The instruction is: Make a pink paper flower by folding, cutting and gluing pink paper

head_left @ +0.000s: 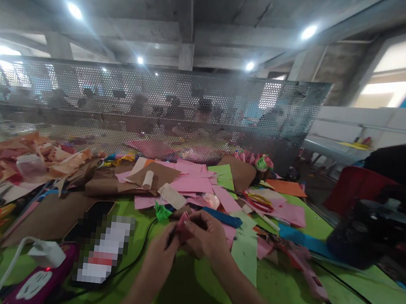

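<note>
A small folded pink piece [183, 222], which looks like paper or thin foam, is pinched between the fingertips of both my hands. My left hand [166, 245] grips it from the left, with the fingers curled. On the other side, my right hand [209, 235] has thumb and fingers closed on it, hiding part of the piece. Just beyond the left hand lies a crumpled bright green piece [162, 212]. A blue rolled or folded strip [222, 217] rests behind the right hand. Beside my right forearm is a light green sheet [245, 253].
Pink sheets [194, 182] and brown sheets pile up ahead. A pink glue gun [307, 267] with a cord lies right, scissors [259, 201] behind it. A phone [89, 221] and purple power strip [42, 280] lie left. A perforated metal screen [150, 103] stands across the back.
</note>
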A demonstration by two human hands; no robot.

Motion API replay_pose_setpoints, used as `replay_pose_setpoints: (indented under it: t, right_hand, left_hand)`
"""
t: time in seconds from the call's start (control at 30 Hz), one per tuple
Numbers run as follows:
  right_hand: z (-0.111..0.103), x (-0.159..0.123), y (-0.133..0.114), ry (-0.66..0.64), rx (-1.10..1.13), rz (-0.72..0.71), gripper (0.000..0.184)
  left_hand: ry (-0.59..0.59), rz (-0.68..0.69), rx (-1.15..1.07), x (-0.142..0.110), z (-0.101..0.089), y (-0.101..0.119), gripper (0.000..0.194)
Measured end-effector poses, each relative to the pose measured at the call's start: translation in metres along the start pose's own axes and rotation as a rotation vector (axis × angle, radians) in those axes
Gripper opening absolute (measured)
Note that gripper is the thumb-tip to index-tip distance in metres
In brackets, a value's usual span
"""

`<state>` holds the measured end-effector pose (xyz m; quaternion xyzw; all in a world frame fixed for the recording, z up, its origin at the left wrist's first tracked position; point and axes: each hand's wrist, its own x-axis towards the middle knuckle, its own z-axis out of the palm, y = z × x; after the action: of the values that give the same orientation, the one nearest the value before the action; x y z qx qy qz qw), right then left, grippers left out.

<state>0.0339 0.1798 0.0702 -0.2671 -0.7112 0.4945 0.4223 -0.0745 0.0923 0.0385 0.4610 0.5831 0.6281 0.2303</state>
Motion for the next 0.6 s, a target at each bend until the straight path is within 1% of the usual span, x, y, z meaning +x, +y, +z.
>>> replay_pose_setpoints:
  t: [0.1,0.2,0.4,0.6]
  right_hand:
    - [-0.0004,-0.0013,-0.0021,0.012,-0.017,-0.015,0.012]
    - [-0.0007,-0.0028,-0.0048,0.026,-0.03,-0.023,0.013]
    - [-0.0017,-0.0002,-0.0019,0.017,0.017,-0.012,0.011]
    - [-0.0012,0.001,0.0004,-0.001,0.088,0.019,0.018]
  left_hand:
    - [-0.015,0.046,0.095,-0.0008,-0.0007,-0.0011,0.032]
    - [-0.043,0.042,0.136,-0.0019,-0.0009,-0.0017,0.038]
    - [-0.07,0.019,0.131,-0.0017,-0.001,0.0016,0.028]
    - [-0.095,-0.011,0.082,0.0003,-0.0013,0.0007,0.031]
